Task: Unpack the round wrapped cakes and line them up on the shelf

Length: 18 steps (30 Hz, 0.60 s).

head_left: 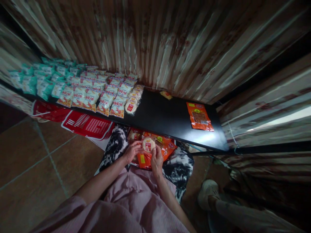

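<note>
Over my lap I hold a round, pale rice cracker [148, 144] in a clear wrapper with a red label. My left hand [133, 151] grips its left edge, and my right hand [157, 159] pinches the lower right side. Beneath it, orange snack packets [168, 146] lie on my lap, partly hidden by the hands. Similar wrapped crackers [131, 106] stand in a row on the black shelf [160, 111] in front of me, beside several white-and-orange snack bags [106, 101].
Several teal snack bags [45, 87] fill the shelf's left end. An orange packet [199, 116] lies flat at its right, and a small yellowish packet [166, 94] lies near the back edge. Red baskets [87, 124] are below. A person's shoe [208, 194] is at lower right; a striped curtain [155, 42] hangs behind.
</note>
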Each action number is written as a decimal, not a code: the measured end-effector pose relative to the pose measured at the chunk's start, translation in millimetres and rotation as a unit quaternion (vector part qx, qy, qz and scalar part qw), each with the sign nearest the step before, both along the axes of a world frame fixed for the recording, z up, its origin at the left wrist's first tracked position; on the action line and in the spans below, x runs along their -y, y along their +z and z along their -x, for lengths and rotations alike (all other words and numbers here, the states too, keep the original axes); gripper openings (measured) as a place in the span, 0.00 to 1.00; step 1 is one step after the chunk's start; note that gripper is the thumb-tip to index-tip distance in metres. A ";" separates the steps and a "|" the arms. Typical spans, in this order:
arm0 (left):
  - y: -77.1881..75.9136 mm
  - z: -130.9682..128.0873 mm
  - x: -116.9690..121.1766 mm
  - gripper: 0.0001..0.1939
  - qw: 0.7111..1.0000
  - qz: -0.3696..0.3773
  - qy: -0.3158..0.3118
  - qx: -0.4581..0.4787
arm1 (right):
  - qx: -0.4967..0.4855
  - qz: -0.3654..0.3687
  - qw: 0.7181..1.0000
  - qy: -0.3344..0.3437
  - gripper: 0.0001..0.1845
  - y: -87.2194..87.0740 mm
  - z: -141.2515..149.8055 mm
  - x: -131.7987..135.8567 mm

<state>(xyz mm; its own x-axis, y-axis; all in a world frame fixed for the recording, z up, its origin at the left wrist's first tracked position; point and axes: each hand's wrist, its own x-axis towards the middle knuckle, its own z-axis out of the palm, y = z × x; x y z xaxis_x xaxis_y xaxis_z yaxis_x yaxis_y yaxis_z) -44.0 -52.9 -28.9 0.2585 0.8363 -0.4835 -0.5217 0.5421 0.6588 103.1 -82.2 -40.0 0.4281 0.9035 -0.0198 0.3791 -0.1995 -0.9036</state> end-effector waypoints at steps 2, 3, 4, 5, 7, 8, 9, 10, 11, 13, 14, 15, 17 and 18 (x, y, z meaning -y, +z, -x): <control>1.3 0.6 -1.3 0.17 1.000 -0.004 0.007 -0.003 | -0.007 -0.001 1.000 0.005 0.29 -0.6 -0.9 0.8; 2.3 0.8 -1.8 0.17 1.000 -0.007 0.011 -0.005 | -0.010 -0.003 1.000 0.005 0.29 -1.4 -1.6 1.1; 3.5 1.1 -2.2 0.17 1.000 -0.012 0.014 -0.007 | -0.013 -0.003 1.000 0.005 0.28 -2.5 -2.3 1.4; 4.8 1.5 -2.4 0.17 1.000 -0.018 0.017 -0.010 | -0.015 -0.002 1.000 0.006 0.28 -3.9 -3.2 1.5; 7.5 2.8 -2.4 0.17 0.999 -0.030 0.021 -0.019 | -0.015 -0.002 1.000 0.012 0.28 -6.7 -5.0 1.1; 8.7 3.8 -2.3 0.17 0.999 -0.037 0.023 -0.024 | -0.012 -0.009 1.000 0.016 0.27 -7.9 -5.8 0.7; 9.8 5.0 -2.3 0.17 0.998 -0.044 0.024 -0.029 | -0.004 -0.023 1.000 0.020 0.27 -8.7 -6.3 0.1; 11.0 6.4 -2.5 0.17 0.998 -0.052 0.024 -0.034 | 0.007 -0.043 0.999 0.023 0.26 -8.9 -6.6 -0.6; 12.3 7.9 -2.9 0.17 0.997 -0.060 0.024 -0.039 | 0.022 -0.065 0.997 0.025 0.25 -8.5 -6.6 -1.4; 15.9 10.9 -4.8 0.17 0.996 -0.073 0.025 -0.053 | 0.053 -0.103 0.993 0.030 0.23 -5.8 -5.7 -3.2; 18.2 12.3 -6.3 0.17 0.995 -0.078 0.027 -0.062 | 0.067 -0.116 0.990 0.035 0.22 -3.7 -4.9 -4.3; 20.9 13.5 -8.1 0.17 0.993 -0.083 0.028 -0.073 | 0.077 -0.125 0.988 0.040 0.21 -1.3 -4.0 -5.5; 27.0 15.6 -12.2 0.17 0.990 -0.094 0.032 -0.102 | 0.090 -0.133 0.985 0.055 0.20 4.2 -1.8 -8.8; 30.2 16.6 -14.4 0.17 0.987 -0.099 0.034 -0.119 | 0.093 -0.132 0.985 0.063 0.20 7.2 -0.5 -10.8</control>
